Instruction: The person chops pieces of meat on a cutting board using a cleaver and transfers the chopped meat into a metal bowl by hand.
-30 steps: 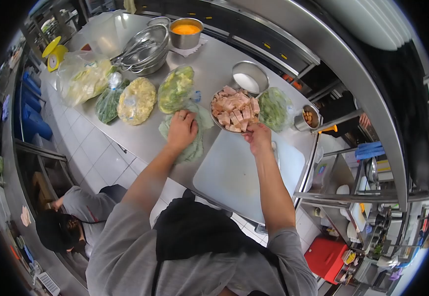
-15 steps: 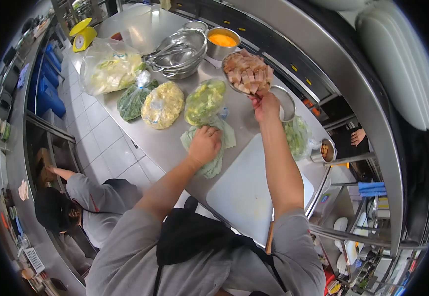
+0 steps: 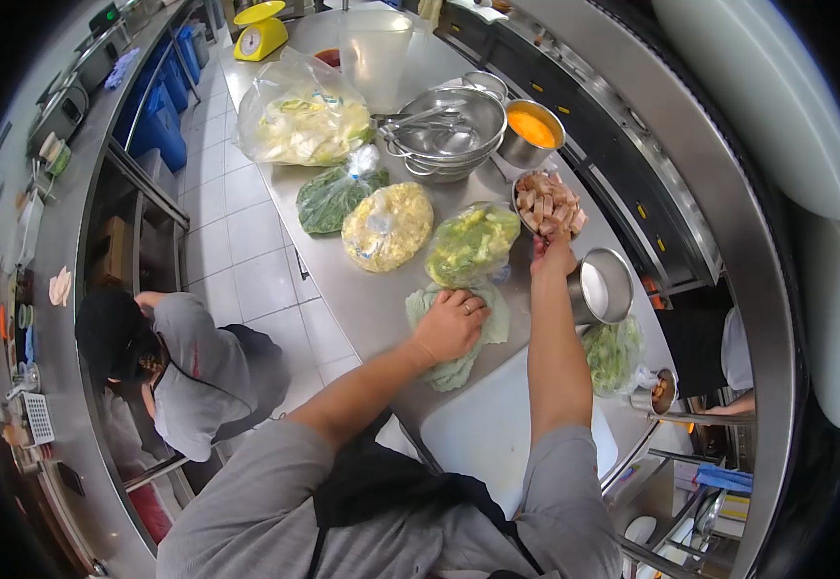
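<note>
My right hand (image 3: 553, 257) grips the near rim of a metal bowl filled with cut meat pieces (image 3: 547, 201), beside the pot of orange liquid (image 3: 530, 133). The meat hides most of the bowl. My left hand (image 3: 452, 326) presses on a pale green cloth (image 3: 486, 333), its fingers curled over the fabric on the steel table (image 3: 362, 307). Just beyond the cloth lies a clear bag of yellow-green vegetables (image 3: 474, 241). An empty metal pot (image 3: 605, 287) stands to the right of my right forearm.
A white cutting board (image 3: 483, 434) lies closest to me. Farther left are a pale yellow bag (image 3: 388, 227), a dark green bag (image 3: 338, 201), a large cabbage bag (image 3: 309, 125), strainers (image 3: 449, 130) and a yellow scale (image 3: 260, 34). A co-worker (image 3: 203, 372) bends at the left counter.
The meat bowl has gone down and away from the empty pot, towards the table beside the orange liquid. My view has turned. The left co-worker has drawn an arm in.
</note>
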A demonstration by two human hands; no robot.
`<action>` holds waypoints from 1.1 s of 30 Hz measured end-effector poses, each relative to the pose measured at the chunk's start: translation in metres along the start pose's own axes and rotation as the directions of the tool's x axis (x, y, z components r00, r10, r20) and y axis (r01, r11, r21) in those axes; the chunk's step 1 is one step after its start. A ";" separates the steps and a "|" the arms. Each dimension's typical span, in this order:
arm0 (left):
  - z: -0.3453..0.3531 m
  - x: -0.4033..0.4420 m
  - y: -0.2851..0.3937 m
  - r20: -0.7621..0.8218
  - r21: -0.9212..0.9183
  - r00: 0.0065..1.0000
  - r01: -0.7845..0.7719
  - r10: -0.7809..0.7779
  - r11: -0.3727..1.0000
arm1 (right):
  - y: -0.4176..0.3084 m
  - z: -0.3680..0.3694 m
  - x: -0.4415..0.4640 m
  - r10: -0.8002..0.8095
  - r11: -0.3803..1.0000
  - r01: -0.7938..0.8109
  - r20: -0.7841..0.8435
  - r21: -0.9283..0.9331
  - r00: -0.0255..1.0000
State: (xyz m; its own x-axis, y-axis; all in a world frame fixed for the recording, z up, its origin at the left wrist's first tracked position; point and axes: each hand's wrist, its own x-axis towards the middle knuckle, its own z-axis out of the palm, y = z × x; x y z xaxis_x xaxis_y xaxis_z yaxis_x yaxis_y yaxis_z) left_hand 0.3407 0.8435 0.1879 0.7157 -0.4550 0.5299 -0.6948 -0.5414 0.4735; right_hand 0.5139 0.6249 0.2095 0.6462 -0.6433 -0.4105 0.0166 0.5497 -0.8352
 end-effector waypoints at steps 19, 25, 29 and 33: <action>0.020 0.001 0.011 -0.066 -0.616 0.917 0.273 -0.393 0.739 | 0.113 -0.128 -0.182 -0.340 0.583 0.566 0.458 -0.582 0.821; 0.020 0.004 -0.024 -0.165 -0.058 0.985 0.040 -0.049 0.997 | 0.031 -0.170 -0.251 -0.203 0.440 0.617 0.597 -0.653 0.776; 0.007 0.000 -0.034 0.009 0.057 0.999 0.031 -0.031 0.998 | -0.029 -0.263 -0.325 -0.333 0.576 0.628 0.552 -0.523 0.765; -0.017 -0.009 0.055 -0.200 0.012 0.975 -0.100 0.100 0.995 | -0.080 -0.410 -0.415 -0.359 0.757 0.549 0.477 -0.353 0.802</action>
State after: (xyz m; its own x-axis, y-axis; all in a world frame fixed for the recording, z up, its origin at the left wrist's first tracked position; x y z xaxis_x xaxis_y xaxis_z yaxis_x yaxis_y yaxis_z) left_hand 0.2945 0.8300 0.2214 0.6138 -0.3565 0.7044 -0.7618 -0.5015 0.4100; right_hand -0.0689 0.6292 0.2967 0.8766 -0.4588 0.1453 0.0982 -0.1250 -0.9873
